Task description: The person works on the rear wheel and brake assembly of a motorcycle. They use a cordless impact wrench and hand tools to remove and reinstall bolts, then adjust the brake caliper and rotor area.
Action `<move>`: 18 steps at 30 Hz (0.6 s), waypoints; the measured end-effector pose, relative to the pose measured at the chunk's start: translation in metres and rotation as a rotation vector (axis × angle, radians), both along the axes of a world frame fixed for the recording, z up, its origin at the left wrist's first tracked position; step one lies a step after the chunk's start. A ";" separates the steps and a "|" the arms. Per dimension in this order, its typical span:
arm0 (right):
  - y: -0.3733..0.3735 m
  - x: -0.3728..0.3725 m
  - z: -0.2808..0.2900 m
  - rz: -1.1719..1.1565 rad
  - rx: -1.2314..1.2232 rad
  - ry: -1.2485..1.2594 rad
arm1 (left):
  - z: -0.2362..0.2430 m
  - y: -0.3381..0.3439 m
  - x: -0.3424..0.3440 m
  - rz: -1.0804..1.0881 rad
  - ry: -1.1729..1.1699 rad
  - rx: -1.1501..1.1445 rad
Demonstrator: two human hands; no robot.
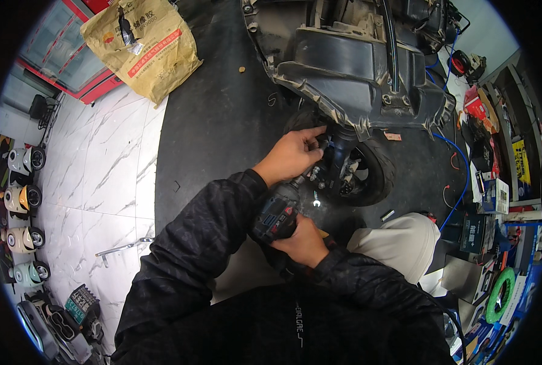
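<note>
My right hand (304,243) is wrapped round the grip of a dark cordless impact wrench (276,216), whose nose points up and away toward a scooter's front end. Beyond the tool, my left hand (292,155) has its index finger stretched toward the black front fork (342,149); its thumb and other fingers are curled at a small dark part I cannot make out. The front wheel (380,176) with its black tyre stands just right of the fork. Overhead of it sits the dusty dark scooter body (344,76). A small open-end wrench (316,199) lies on the mat below the fork.
A black mat (222,115) covers the floor. A large tan sack (155,52) stands far left, near a red-framed glass cabinet (64,52). A blue hose (462,188) curves on the right beside boxes and a green coil (500,295). Small scooter-like shells (24,198) line the left.
</note>
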State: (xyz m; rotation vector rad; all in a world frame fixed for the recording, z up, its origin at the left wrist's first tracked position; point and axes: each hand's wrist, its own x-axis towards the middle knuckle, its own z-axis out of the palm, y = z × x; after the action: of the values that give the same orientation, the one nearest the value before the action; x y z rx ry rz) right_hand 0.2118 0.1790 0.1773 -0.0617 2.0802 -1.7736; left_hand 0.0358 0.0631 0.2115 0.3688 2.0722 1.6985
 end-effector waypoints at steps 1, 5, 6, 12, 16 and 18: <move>0.000 0.000 0.001 -0.003 -0.012 0.004 | 0.001 0.001 0.000 0.022 0.052 -0.022; 0.004 0.000 0.003 0.007 0.026 -0.014 | 0.003 0.005 -0.001 0.074 0.157 -0.139; 0.005 0.000 0.003 0.009 0.033 -0.012 | 0.003 0.005 -0.002 0.081 0.182 -0.168; 0.005 -0.001 0.004 0.014 0.022 0.007 | -0.006 0.007 -0.006 0.104 0.185 -0.154; 0.008 -0.001 0.000 0.074 0.052 -0.019 | -0.009 0.005 -0.006 0.096 0.168 -0.166; 0.008 0.001 -0.003 0.071 0.086 0.001 | -0.009 0.006 -0.006 0.101 0.144 -0.142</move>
State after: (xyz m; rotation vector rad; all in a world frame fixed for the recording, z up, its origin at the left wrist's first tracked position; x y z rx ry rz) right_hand 0.2124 0.1868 0.1741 -0.1115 2.1257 -1.6411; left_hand 0.0299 0.0688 0.2023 0.3562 2.3371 1.6112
